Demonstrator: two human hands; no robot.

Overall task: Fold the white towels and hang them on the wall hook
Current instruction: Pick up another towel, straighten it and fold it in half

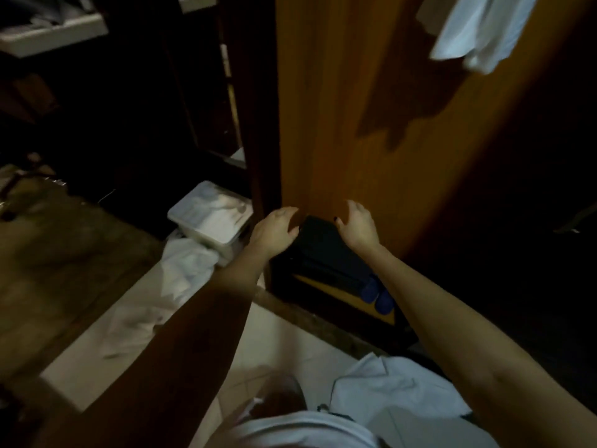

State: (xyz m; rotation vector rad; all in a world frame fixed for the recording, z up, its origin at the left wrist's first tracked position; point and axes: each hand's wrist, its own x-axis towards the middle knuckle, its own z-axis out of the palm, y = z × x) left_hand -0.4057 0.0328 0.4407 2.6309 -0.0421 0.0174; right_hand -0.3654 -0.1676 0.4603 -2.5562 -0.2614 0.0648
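A white towel (478,30) hangs high on the brown wooden door (355,108) at the upper right; the hook itself is hidden. More white cloth (181,273) lies crumpled on the floor at the left, and another white piece (397,389) lies low in the frame near my body. My left hand (274,227) and my right hand (358,224) reach forward, side by side, in front of the door's lower part. Both hands hold nothing, with fingers relaxed and slightly spread. Between and below them sits a dark black object (323,250).
A white lidded plastic box (210,218) stands on the floor left of the door. A brown wooden surface (64,263) runs along the left. Dark shelving (113,92) fills the upper left. Blue round items (378,295) lie by the black object on a dark mat.
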